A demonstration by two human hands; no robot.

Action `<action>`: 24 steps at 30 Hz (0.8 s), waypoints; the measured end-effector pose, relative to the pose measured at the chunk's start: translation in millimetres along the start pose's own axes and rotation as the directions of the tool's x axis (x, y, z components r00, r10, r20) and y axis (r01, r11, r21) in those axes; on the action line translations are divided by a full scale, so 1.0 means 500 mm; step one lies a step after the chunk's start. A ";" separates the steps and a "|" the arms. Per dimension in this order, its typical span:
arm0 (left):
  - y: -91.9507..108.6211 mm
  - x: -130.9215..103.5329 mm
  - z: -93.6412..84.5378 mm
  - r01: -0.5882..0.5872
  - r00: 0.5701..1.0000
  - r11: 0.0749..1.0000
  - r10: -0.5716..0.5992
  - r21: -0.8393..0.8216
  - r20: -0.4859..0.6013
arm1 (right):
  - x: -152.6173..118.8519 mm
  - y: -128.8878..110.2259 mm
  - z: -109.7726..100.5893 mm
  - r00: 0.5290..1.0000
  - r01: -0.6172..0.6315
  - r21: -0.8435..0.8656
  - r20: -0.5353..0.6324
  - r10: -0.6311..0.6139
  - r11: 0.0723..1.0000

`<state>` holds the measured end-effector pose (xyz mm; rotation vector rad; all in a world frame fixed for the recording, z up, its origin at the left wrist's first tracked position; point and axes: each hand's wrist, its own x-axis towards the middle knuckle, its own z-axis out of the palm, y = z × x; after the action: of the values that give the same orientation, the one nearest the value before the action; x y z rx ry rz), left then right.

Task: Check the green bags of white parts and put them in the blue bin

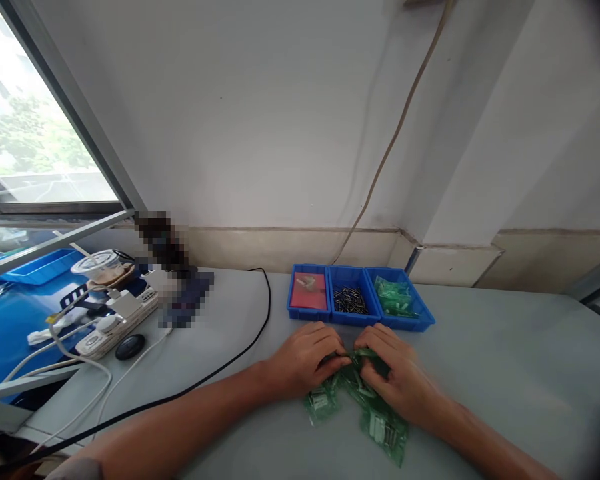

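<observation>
Just in front of the blue bins, my left hand (310,360) and my right hand (397,373) are close together, fingers closed on a green plastic bag (363,393). Both hands pinch it near its upper part. The bag's lower end hangs toward the front right, with pale, slim pieces visible inside. Below my left hand lies a smaller green bag section (322,401), also with pale pieces in it; whether it is joined to the other cannot be told. Parts of the bag are hidden behind my fingers.
Behind my hands stand three blue bins: one with a red sheet and clear bits (307,290), one with metal screws (350,300), one with green bags (396,298). A black cable (220,368) crosses the grey table (520,373). Leftward are a power strip (93,340) and a black mouse (130,347).
</observation>
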<state>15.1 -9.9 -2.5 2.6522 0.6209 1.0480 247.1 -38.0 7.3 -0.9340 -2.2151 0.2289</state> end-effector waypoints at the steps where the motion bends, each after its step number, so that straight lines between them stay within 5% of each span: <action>1: -0.001 -0.001 0.001 0.007 1.000 1.000 -0.007 0.002 -0.009 | 0.000 0.000 -0.001 1.000 -0.006 0.009 0.010 0.006 1.000; 24: 0.006 0.004 -0.008 0.016 0.999 1.000 -0.016 -0.014 0.028 | -0.004 0.000 0.001 0.999 -0.004 0.025 0.043 0.003 1.000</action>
<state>14.3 -11.3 2.5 2.6407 0.6260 1.0057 248.0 -39.1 5.8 -0.9276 -2.2446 0.2807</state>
